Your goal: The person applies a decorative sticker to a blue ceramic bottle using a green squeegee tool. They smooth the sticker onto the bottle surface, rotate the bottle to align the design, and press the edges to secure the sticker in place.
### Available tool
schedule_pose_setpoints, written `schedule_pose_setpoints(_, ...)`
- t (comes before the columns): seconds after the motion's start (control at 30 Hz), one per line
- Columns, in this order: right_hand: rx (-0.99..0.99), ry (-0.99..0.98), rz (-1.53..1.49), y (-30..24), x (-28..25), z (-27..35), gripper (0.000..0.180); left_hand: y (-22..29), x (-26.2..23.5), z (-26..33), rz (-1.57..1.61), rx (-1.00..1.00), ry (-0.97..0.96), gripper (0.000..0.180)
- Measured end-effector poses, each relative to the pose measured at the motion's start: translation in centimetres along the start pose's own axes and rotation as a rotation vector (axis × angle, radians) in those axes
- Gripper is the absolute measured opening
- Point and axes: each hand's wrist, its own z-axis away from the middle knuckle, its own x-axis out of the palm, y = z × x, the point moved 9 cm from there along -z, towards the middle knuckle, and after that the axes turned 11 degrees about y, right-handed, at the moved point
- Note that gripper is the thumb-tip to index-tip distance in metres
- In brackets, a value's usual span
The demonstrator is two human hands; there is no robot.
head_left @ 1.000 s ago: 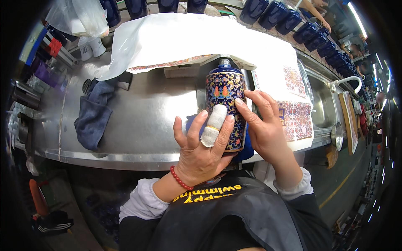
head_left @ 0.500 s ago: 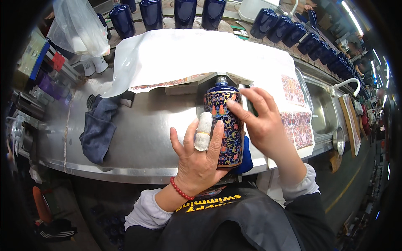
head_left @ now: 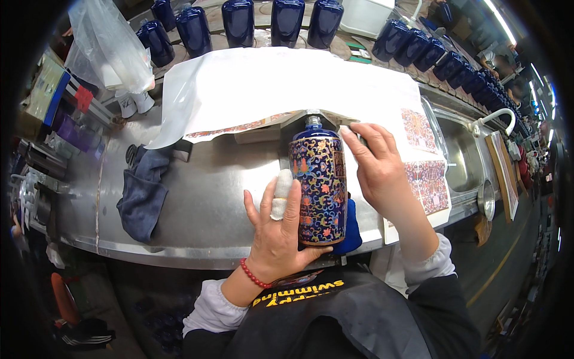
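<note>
A dark blue bottle with a colourful floral pattern lies in front of me, its clear neck pointing away under the edge of a white sheet. My left hand steadies it: the thumb is at its base and the fingers run along its left side, some spread apart. One of those fingers wears a white cloth sleeve. By the bottle's upper right side, my right hand has its fingers bent around a small dark thing, mostly hidden. Behind the bottle's lower right side shows a blue cloth.
The white sheet covers the back of the metal table. Patterned sheets lie on the right beside a sink. A dark cloth lies left. Plain blue bottles line the conveyor behind.
The bottle has turned, bringing a gold-framed panel into view on its right side. My left fingers have slid off its front to the left edge. The conveyor bottles have shifted right.
</note>
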Motion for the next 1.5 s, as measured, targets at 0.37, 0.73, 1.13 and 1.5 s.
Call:
schedule_pose_setpoints(0.37, 0.322, -0.010, -0.535, 1.4, 2.5, 2.5, 0.050, -1.4, 0.2, -5.8, -0.110, 0.089, -0.018, 0.102)
schedule_pose_setpoints(0.73, 0.350, 0.012, -0.557, 2.5, 3.1, 3.5, 0.053, -1.0, 0.1, -5.9, -0.123, 0.089, -0.044, 0.105)
schedule_pose_setpoints(1.13, 0.238, 0.069, -0.525, 0.2, 0.5, 8.4, 0.054, 0.3, 1.4, 0.0, -0.003, 0.045, -0.089, 0.125)
schedule_pose_setpoints(1.5, 0.157, -0.014, -0.390, -4.1, 0.0, 13.1, 0.068, -0.7, 1.6, 0.0, 0.110, -0.005, -0.090, 0.094)
